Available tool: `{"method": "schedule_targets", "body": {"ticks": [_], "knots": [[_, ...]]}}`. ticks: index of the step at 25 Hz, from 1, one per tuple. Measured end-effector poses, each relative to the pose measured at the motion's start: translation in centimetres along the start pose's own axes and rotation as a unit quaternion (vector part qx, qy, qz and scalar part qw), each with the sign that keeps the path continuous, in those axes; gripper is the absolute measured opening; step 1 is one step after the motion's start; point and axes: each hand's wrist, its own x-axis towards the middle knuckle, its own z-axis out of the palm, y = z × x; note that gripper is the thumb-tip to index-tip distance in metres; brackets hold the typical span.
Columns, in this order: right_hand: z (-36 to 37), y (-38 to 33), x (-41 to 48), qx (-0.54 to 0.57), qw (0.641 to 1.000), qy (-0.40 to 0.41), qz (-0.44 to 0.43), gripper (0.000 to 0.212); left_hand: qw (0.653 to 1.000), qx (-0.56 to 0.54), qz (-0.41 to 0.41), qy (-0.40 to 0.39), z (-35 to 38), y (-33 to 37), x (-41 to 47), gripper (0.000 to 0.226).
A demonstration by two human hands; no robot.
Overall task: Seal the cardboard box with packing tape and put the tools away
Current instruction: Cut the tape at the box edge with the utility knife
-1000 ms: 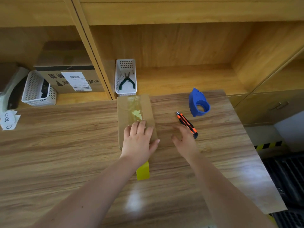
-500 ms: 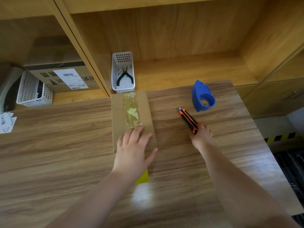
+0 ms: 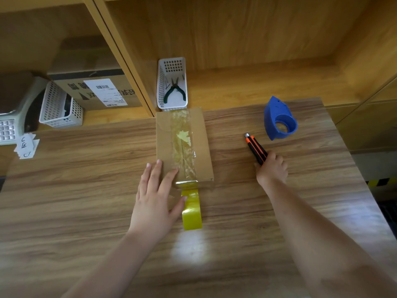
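Observation:
A flat cardboard box (image 3: 202, 145) lies on the wooden table (image 3: 86, 190), with clear tape down its middle seam. A yellow tape roll (image 3: 191, 209) stands at the box's near edge, its strip running up onto the box. My left hand (image 3: 156, 194) rests flat with fingers spread over the box's near left corner, thumb touching the roll. My right hand (image 3: 271, 168) is closed on the near end of the orange and black utility knife (image 3: 255, 148), which lies on the table right of the box. A blue tape dispenser (image 3: 279, 119) sits behind the knife.
A white basket (image 3: 171, 67) holding green-handled pliers (image 3: 175, 91) stands on the shelf behind the box. Further left are another white basket (image 3: 59, 108), a labelled carton (image 3: 96, 89), a keypad device (image 3: 8, 130) and paper slips (image 3: 25, 145). The table's right edge (image 3: 352, 160) is close.
My right hand moved right from beside the box and closed on the knife's near end. My left hand slid back toward the box's near left corner, uncovering the tape roll.

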Motion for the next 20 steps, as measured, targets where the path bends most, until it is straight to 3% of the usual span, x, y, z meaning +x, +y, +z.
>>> {"method": "schedule_targets", "body": {"ticks": [2, 4, 6, 8, 9, 11, 13, 17, 19, 20], "knots": [[0.0, -0.4, 0.0, -0.009, 1.0, -0.003, -0.001, 0.048, 0.997, -0.068, -0.03, 0.007, -0.1, 0.1, -0.3, 0.073], [0.0, -0.6, 0.2, 0.012, 0.999, -0.04, 0.012, 0.05, 0.978, -0.179, -0.103, -0.021, -0.3, 0.5, -0.7, 0.092], [-0.2, -0.8, 0.1, 0.104, 0.989, -0.082, 0.064, 0.053, 0.909, -0.335, -0.236, -0.074, -0.2, 0.8, -1.3, 0.111], [-0.3, -1.1, -0.7, 0.239, 0.956, -0.11, 0.13, 0.049, 0.8, -0.454, -0.365, -0.142, 0.5, 1.3, -2.2, 0.117], [-0.3, -1.3, -1.2, 0.301, 0.933, -0.127, 0.153, 0.044, 0.762, -0.486, -0.396, -0.161, 1.0, 1.4, -2.6, 0.117], [-0.2, -1.7, -2.0, 0.409, 0.876, -0.173, 0.186, 0.036, 0.718, -0.532, -0.418, -0.163, 2.2, 1.2, -3.1, 0.109], [-0.2, -1.9, -2.8, 0.512, 0.804, -0.213, 0.215, 0.034, 0.711, -0.548, -0.412, -0.155, 2.7, 1.5, -3.4, 0.087], [-1.7, -2.0, -5.1, 0.672, 0.66, -0.265, 0.205, 0.028, 0.772, -0.503, -0.368, -0.127, 2.7, 2.6, -3.6, 0.03], [-3.0, -2.0, -6.5, 0.718, 0.598, -0.311, 0.171, 0.028, 0.775, -0.502, -0.369, -0.11, 2.7, 2.7, -3.8, 0.018], [-3.6, -2.1, -7.1, 0.725, 0.587, -0.328, 0.148, 0.026, 0.767, -0.511, -0.372, -0.11, 2.7, 2.5, -4.0, 0.017]]}}
